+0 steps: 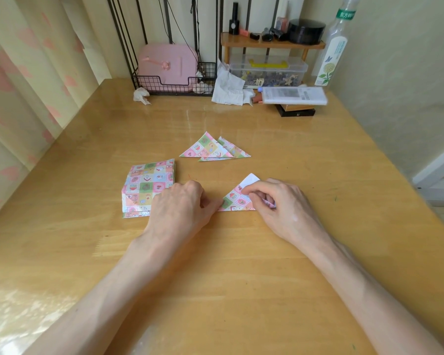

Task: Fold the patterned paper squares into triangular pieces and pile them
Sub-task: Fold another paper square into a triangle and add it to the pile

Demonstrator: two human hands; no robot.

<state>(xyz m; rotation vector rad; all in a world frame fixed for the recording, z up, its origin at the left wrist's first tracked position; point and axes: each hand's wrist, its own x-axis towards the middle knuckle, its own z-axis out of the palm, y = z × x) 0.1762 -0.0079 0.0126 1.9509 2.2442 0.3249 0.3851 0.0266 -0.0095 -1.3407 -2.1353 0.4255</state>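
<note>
A stack of patterned paper squares [146,184] lies on the wooden table [215,265], left of centre. Two folded patterned triangles [210,149] overlap each other further back. Between my hands lies a half-folded patterned paper [235,199] in a triangle shape, its white underside showing at the top corner. My left hand [181,203] presses a fingertip on the triangle's left corner and partly covers the stack's right edge. My right hand [274,201] pinches the paper's right part, hiding that side.
At the back stand a black wire basket [174,83] with a pink case, crumpled tissues [228,85], a small wooden shelf [272,43] with cosmetics, a clear plastic box, a white packet on dark boxes [295,98] and a tall bottle [335,44]. A curtain hangs at left.
</note>
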